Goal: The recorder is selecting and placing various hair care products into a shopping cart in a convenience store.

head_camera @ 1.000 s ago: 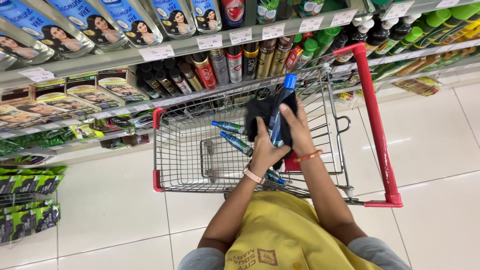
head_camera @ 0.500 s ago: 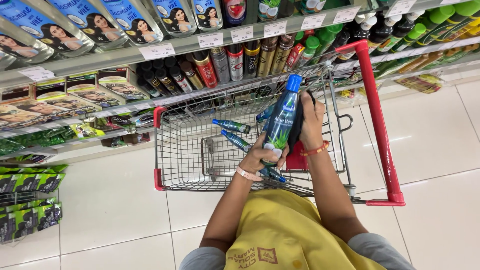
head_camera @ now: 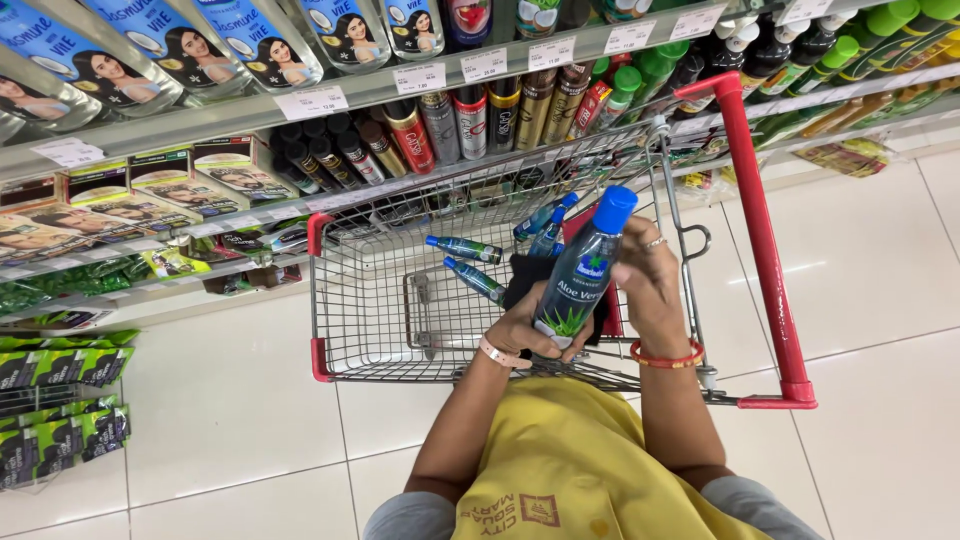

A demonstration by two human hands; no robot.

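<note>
A green bottle with a blue cap (head_camera: 583,270) stands upright above the wire shopping cart (head_camera: 380,300). Both my hands grip it. My left hand (head_camera: 528,328) holds its base from the left, with a black pouch (head_camera: 527,275) behind the fingers. My right hand (head_camera: 648,285) wraps the bottle's right side, a ring on one finger and an orange bangle at the wrist. Several smaller blue-capped bottles (head_camera: 465,248) lie on the cart's floor.
Store shelves (head_camera: 300,95) run along the top, stocked with spray cans (head_camera: 470,110), boxed goods (head_camera: 170,180) and green bottles (head_camera: 880,30). The cart's red handle (head_camera: 760,250) stands on the right. Green packets (head_camera: 50,420) hang low at the left. White floor tiles surround the cart.
The bottle has come up from the black pouch and turned upright in front of me. Both hands have shifted lower along its sides.
</note>
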